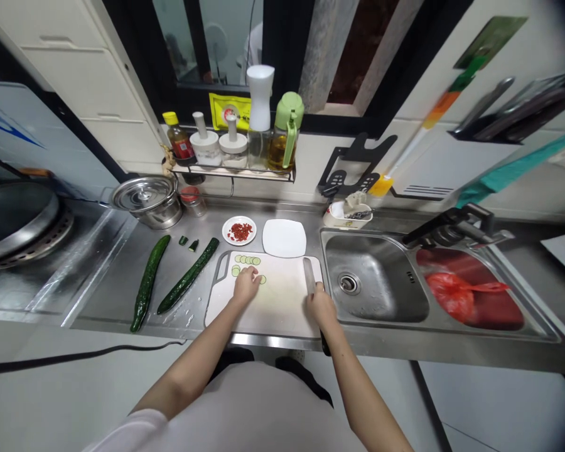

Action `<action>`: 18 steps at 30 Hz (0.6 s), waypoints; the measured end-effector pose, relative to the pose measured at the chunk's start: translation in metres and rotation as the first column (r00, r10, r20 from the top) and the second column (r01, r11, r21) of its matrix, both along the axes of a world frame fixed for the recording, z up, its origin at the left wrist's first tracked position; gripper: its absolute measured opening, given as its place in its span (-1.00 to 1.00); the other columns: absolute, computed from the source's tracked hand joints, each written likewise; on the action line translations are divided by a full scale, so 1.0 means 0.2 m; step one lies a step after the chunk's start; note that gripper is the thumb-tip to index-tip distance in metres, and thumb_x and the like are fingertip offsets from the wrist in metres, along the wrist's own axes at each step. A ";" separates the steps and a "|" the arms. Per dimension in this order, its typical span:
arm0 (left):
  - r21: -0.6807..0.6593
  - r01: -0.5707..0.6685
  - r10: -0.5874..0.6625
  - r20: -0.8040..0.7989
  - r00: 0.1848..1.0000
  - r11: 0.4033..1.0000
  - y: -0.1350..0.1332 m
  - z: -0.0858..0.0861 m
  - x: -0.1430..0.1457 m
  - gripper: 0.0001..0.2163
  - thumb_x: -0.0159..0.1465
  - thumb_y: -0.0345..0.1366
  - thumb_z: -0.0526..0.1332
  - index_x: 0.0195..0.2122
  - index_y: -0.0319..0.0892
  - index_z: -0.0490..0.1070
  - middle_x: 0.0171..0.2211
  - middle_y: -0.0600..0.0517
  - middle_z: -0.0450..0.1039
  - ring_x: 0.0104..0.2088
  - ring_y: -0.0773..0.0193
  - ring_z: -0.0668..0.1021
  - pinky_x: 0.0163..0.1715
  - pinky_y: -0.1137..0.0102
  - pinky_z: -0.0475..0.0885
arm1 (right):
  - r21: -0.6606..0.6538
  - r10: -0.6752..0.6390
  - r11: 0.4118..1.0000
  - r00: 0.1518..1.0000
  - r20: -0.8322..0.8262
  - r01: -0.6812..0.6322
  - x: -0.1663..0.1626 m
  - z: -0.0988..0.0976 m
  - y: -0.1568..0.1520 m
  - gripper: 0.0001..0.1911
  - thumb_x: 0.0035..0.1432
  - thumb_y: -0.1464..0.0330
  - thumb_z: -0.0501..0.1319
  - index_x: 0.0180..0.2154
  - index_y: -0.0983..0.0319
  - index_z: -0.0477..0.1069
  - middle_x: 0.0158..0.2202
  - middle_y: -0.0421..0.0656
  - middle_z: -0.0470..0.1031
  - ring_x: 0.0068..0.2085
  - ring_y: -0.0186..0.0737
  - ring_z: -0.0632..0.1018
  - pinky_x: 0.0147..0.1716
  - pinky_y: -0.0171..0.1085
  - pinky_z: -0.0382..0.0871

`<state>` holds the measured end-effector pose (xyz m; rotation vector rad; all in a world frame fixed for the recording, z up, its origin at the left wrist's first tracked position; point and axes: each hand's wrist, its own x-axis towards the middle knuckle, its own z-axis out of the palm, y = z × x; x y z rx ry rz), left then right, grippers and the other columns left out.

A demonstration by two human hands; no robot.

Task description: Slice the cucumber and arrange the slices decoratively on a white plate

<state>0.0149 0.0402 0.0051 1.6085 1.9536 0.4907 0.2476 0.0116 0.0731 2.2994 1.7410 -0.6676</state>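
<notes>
A white cutting board (282, 314) lies on the steel counter with several cucumber slices (247, 260) in a row near its upper left. Just below that row, my left hand (247, 285) rests over the board with its fingers curled together; what they pinch, if anything, is hidden. One loose slice (262, 279) lies right beside those fingertips. At the board's right edge my right hand (322, 306) is wrapped round a kitchen knife (309, 275), its blade pointing away from me. Left of the board lie two long cucumbers (188, 277) (150, 284) and two small cut ends (193, 245).
Behind the board stand a plate of chopped red pieces (240, 231) and a white square plate (284, 238). A sink (376, 276) adjoins on the right, with a red bag (452, 296) beyond. A lidded pot (148, 201) and a seasoning rack (235, 172) stand at the back.
</notes>
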 end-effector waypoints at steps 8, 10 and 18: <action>-0.055 0.018 -0.023 -0.077 0.997 0.998 0.00 0.06 0.06 -0.88 0.25 -0.31 0.15 -0.21 -0.12 0.43 -0.17 -0.04 0.41 -0.13 0.19 0.46 -0.14 0.35 0.30 | -0.057 0.033 0.998 0.999 -0.005 -0.033 -0.02 0.00 0.03 -0.65 0.24 0.47 -0.05 0.06 0.31 0.17 -0.17 0.10 0.53 -0.12 -0.07 0.57 -0.24 -0.25 0.29; -0.055 0.010 -0.013 -0.066 0.998 0.998 0.00 0.07 0.07 -0.90 0.24 -0.33 0.16 -0.23 -0.11 0.42 -0.17 -0.03 0.42 -0.13 0.20 0.46 -0.17 0.37 0.29 | -0.052 0.044 0.998 0.999 -0.003 -0.044 -0.02 0.00 0.03 -0.65 0.23 0.47 -0.05 0.06 0.31 0.17 -0.18 0.09 0.54 -0.13 -0.06 0.57 -0.26 -0.24 0.29; -0.103 -0.043 0.050 0.070 0.996 0.994 -0.02 0.11 0.07 -0.96 0.22 -0.36 0.19 -0.31 -0.09 0.40 -0.30 0.08 0.51 -0.27 0.29 0.50 -0.33 0.44 0.24 | -0.054 0.051 0.997 0.999 -0.007 -0.051 -0.02 0.01 0.03 -0.64 0.23 0.48 -0.07 0.06 0.31 0.17 -0.19 0.09 0.54 -0.15 -0.05 0.58 -0.29 -0.24 0.28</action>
